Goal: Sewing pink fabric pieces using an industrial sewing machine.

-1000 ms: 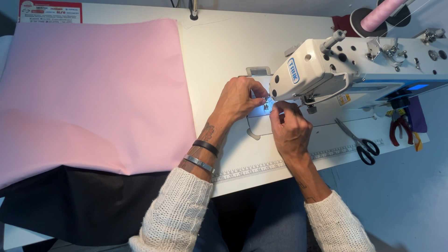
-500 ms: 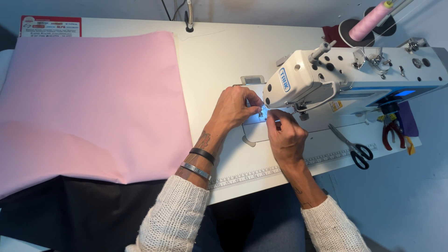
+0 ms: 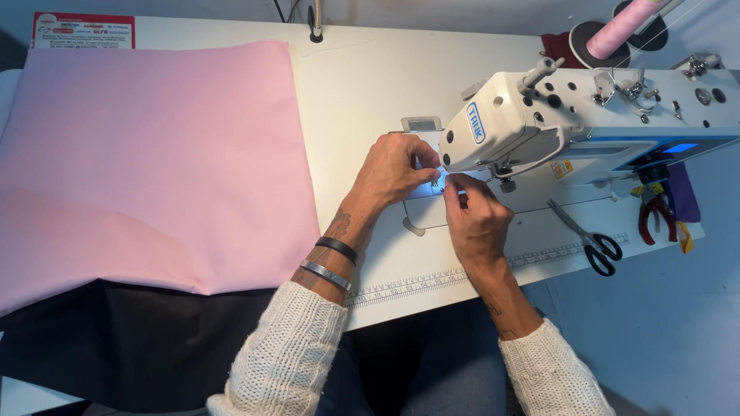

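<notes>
**A:** Under the machine head, both hands meet at the needle area (image 3: 439,182). Left hand (image 3: 393,171): thumb and forefinger pinched together by the lit spot. Right hand (image 3: 474,216): fingertips pinched too, just beside the left. What they pinch is too small to tell, maybe thread.

**B:** Counts?

**A:** One sewing machine (image 3: 586,127), white, smooth hard casing, blue oval badge on its head, small blue lit panel on its arm. One pink thread cone (image 3: 617,29) behind it, on a dark round base. One pair of scissors (image 3: 590,239), black handles, flat on the table right of the right hand. One pair of pliers (image 3: 655,212), red handles, further right. Two bands on the left wrist: one black (image 3: 337,249), one metal (image 3: 325,274).

**B:** Labels?

**A:** One rectangular sign (image 3: 83,31), red and white, at the table's far left corner. Small yellow sticker (image 3: 562,169) on the machine's body. Printed ruler strip (image 3: 432,279) along the near table edge.

**B:** Materials?

**A:** Pink fabric (image 3: 146,162), one sheet, smooth, matte, covers the left of the white table (image 3: 370,85); well apart from the needle. Black cloth (image 3: 116,339) hangs below it. Sleeves (image 3: 289,358) are cream chunky knit.
</notes>
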